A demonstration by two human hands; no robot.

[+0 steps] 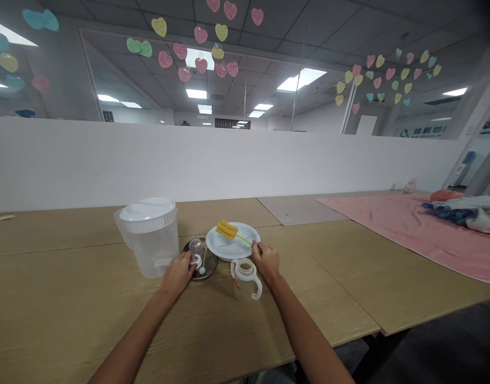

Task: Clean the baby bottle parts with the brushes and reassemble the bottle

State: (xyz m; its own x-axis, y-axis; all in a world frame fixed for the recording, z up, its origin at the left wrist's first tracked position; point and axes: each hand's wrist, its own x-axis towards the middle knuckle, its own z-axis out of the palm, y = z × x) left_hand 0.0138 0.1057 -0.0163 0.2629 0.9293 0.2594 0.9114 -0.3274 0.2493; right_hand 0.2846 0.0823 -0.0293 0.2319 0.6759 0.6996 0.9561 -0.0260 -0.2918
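Head view: my right hand [266, 261] has fingers clamped on the yellow-headed brush [227, 229] at the white plate [215, 250], my left hand [179, 274] reaches a white ring [199, 261] over the dark tray [211, 270], grip unclear, and work looks partway, the 2-handled bottle [243, 285] nearby not yet closed.

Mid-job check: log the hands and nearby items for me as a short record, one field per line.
Left hand: the left hand is at a white ring-shaped part; grip unclear
Right hand: the right hand holds a yellow-headed brush by its green handle
Brush head: over the white dish; contact unclear
Dark tray: under the ring-shaped part, beside the dish
Two-handled cup: upright on the table, in front of the dish
Pitcher: left of the tray, white lid on
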